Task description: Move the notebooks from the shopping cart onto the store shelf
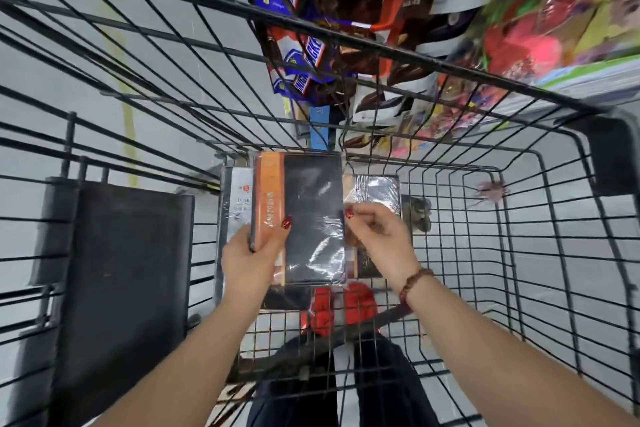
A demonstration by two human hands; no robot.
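Notebook in clear shrink-wrap, black with an orange band along its left side, sits between your two hands inside the shopping cart. Your left hand is closed around its lower left edge, thumb pressed on the orange band. Your right hand pinches the wrap at its right edge with curled fingers, a beaded bracelet on that wrist. Under your left hand lies a grey notebook; under your right, another wrapped notebook. Beyond your hands, past the cart's far rim, hang candy bags on the store shelf, blurred. Below your wrists, red shoes show through the wire.
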